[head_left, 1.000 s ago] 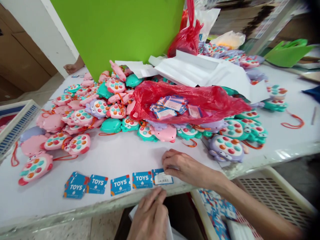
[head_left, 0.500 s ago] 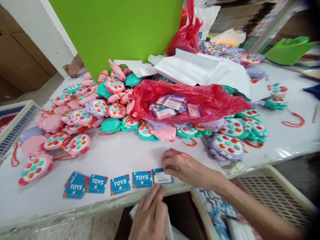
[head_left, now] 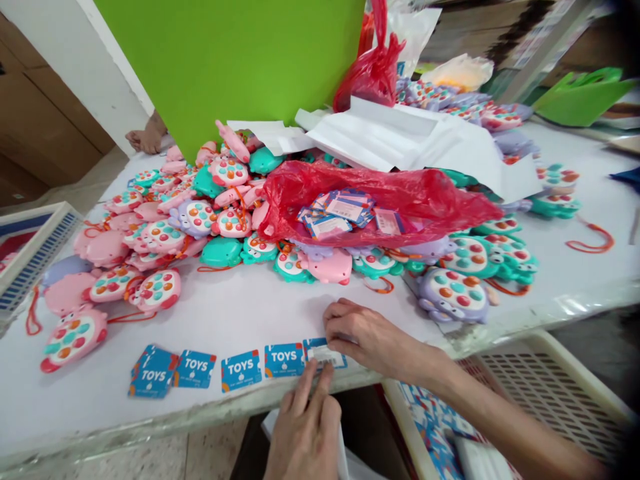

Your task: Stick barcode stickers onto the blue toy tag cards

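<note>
White-and-blue crate (head_left: 43, 257): far left, next to the bench (head_left: 275, 303).
Pink toy (head_left: 75, 340): front left, bubble-dotted face upward.
Co-worker's hand (head_left: 145, 139): at the far left edge of the bench, beside the green panel (head_left: 235, 60).
Overlapping TOYS cards (head_left: 153, 375): small stack, front of the bench.
Toy pile (head_left: 163, 237): pink, green and purple pieces, orange straps among them.
Single TOYS cards: three in a row to the right of the stack, at left (head_left: 195, 369), middle (head_left: 241, 371) and right (head_left: 284, 361), printed side up; the leftmost just beside the stack.
Left hand (head_left: 305, 423): index and middle fingers outstretched, slightly apart, fingertips on the barcode sticker (head_left: 321, 357).
Stickered card (head_left: 313, 345): last of the row, near the front edge, sticker over its face.
Red bag (head_left: 440, 200): open on the toys, loose cards (head_left: 345, 208) inside.
Right hand (head_left: 363, 333): fingers curled, touching the stickered card's upper right; whether it pinches anything, cannot tell.
White sheets (head_left: 370, 137): behind the red bag.
Purple toy (head_left: 455, 293): right of the right hand, dots upward.
Cream crate (head_left: 545, 373): below the bench edge, blue cards (head_left: 430, 413) in it.
Orange strap (head_left: 593, 249): right end of the bench.
</note>
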The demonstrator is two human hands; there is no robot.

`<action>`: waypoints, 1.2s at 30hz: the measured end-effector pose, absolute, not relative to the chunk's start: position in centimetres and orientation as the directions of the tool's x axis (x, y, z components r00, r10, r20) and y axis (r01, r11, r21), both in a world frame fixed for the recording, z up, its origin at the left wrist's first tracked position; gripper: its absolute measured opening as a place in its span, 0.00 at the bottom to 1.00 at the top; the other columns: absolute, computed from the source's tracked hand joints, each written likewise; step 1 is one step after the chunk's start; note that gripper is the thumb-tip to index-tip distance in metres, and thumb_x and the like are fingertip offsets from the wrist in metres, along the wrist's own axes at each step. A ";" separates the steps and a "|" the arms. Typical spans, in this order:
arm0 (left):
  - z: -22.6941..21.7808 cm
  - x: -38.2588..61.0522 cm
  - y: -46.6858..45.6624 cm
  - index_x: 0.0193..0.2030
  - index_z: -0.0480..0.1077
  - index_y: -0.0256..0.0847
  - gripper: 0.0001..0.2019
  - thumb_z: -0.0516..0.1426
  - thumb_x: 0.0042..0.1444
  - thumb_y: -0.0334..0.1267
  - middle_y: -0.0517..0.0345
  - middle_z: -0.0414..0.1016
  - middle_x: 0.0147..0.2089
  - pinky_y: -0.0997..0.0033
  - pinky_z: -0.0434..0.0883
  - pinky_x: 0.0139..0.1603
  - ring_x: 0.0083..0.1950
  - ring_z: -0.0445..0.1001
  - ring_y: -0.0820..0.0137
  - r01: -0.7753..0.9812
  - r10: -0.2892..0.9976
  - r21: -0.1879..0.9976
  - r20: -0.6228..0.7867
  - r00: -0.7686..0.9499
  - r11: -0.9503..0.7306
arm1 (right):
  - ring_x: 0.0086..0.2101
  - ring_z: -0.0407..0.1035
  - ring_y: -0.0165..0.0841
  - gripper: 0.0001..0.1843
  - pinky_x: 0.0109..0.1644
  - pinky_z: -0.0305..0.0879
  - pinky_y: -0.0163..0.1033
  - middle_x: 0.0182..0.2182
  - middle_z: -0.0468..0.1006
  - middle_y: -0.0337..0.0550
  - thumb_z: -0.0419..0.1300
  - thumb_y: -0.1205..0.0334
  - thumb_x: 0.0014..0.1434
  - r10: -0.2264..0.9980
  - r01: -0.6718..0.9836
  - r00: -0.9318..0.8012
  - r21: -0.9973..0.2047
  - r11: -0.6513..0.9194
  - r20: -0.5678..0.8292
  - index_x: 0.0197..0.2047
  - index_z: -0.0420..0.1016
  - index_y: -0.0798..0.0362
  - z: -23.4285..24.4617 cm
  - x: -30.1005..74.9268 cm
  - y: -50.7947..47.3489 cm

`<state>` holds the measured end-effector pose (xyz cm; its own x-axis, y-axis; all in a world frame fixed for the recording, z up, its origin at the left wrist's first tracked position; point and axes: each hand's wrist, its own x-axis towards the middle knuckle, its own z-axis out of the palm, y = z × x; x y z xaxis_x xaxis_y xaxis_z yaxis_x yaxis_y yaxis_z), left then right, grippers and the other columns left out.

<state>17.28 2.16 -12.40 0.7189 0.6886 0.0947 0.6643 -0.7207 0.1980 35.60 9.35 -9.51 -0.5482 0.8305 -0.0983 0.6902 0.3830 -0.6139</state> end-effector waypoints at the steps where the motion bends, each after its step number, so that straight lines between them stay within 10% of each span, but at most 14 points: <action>1: -12.4 17.3 2.2 0.37 0.66 0.38 0.16 0.45 0.45 0.20 0.52 0.65 0.58 0.64 0.74 0.43 0.59 0.62 0.58 0.665 0.688 0.194 0.090 0.720 -0.721 | 0.36 0.65 0.31 0.10 0.43 0.59 0.35 0.32 0.71 0.40 0.54 0.74 0.56 0.833 0.696 -0.543 -0.610 0.378 -0.103 0.25 0.69 0.55 -9.4 35.5 9.3; 8: -12.8 17.3 2.1 0.39 0.66 0.39 0.17 0.46 0.45 0.21 0.54 0.63 0.59 0.65 0.72 0.45 0.60 0.61 0.60 0.668 0.696 0.225 0.079 0.714 -0.710 | 0.34 0.68 0.33 0.04 0.39 0.63 0.37 0.34 0.73 0.43 0.56 0.67 0.56 0.898 0.714 -0.429 -0.646 0.271 -0.098 0.33 0.73 0.54 -10.0 36.6 9.4; 12: -13.6 17.4 1.9 0.35 0.65 0.39 0.12 0.47 0.46 0.24 0.54 0.66 0.57 0.64 0.72 0.43 0.59 0.62 0.58 0.677 0.716 0.241 0.144 0.684 -0.695 | 0.41 0.66 0.40 0.23 0.44 0.64 0.44 0.43 0.70 0.51 0.59 0.59 0.55 0.957 0.781 -0.286 -0.564 0.266 0.054 0.53 0.63 0.56 -11.5 36.2 8.6; 26: -13.0 17.4 1.9 0.49 0.64 0.31 0.23 0.47 0.43 0.24 0.46 0.60 0.61 0.56 0.68 0.53 0.63 0.54 0.56 0.674 0.737 0.394 0.012 0.676 -0.625 | 0.45 0.61 0.46 0.22 0.46 0.61 0.51 0.45 0.68 0.54 0.52 0.56 0.59 0.974 0.920 -0.120 -0.347 0.183 0.194 0.55 0.60 0.56 -13.2 34.0 7.6; 32: -12.7 17.2 1.9 0.53 0.62 0.29 0.23 0.45 0.48 0.22 0.45 0.64 0.58 0.58 0.67 0.55 0.62 0.58 0.59 0.655 0.743 0.415 0.081 0.664 -0.631 | 0.47 0.60 0.46 0.21 0.48 0.60 0.53 0.47 0.66 0.55 0.51 0.59 0.60 0.979 0.903 -0.068 -0.406 0.142 0.191 0.55 0.61 0.57 -13.2 34.9 6.2; 36: -10.4 15.0 0.7 0.54 0.60 0.32 0.19 0.43 0.55 0.27 0.43 0.68 0.53 0.62 0.68 0.52 0.56 0.65 0.62 0.624 0.807 0.535 0.217 0.549 -0.569 | 0.46 0.64 0.41 0.17 0.49 0.62 0.48 0.46 0.70 0.52 0.45 0.56 0.62 0.991 0.720 -0.059 -0.682 0.126 0.122 0.51 0.65 0.53 -10.6 34.7 3.0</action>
